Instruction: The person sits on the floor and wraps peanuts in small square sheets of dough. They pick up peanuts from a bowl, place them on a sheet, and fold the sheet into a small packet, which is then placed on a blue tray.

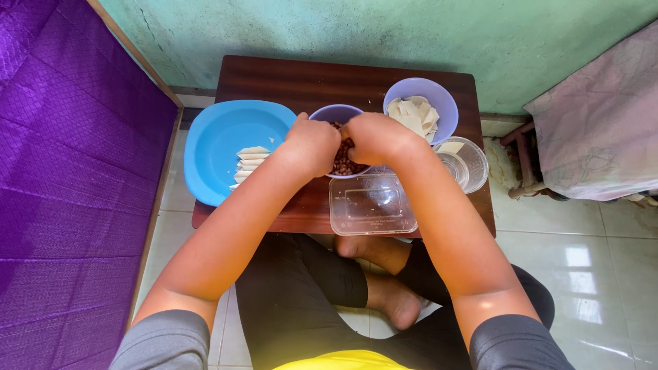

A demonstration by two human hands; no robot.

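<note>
I observe a small round lilac plastic bowl of reddish-brown filling [340,162] standing near the middle of a low dark wooden table [288,82]. Both hands meet directly over this bowl. The left hand [312,145] is curled into a loose fist at the bowl's left rim, and the right hand [373,137] is curled likewise at its right rim, knuckles up. The fingertips of both turn inward and downward toward each other, out of my sight. I cannot tell whether either hand is pinching something between them or is merely closed.

Just beside the bowl, toward the person, a clear rectangular plastic container [372,204] lies at the near table edge, partly under the right forearm. Behind and to the right stands a larger lilac plastic bowl holding pale cut wrapper pieces [419,113]. Next to that, at the right table edge, a small round clear plastic tub [466,163] sits. On the left, a wide round blue plastic basin [223,137] overhangs the table corner; several folded pale wrappers [248,164] lie in a row inside it.

The person sits cross-legged on a white tiled floor [582,274]. A purple quilted mattress [68,171] lies to the left, and a green painted wall [343,31] stands beyond the table.
</note>
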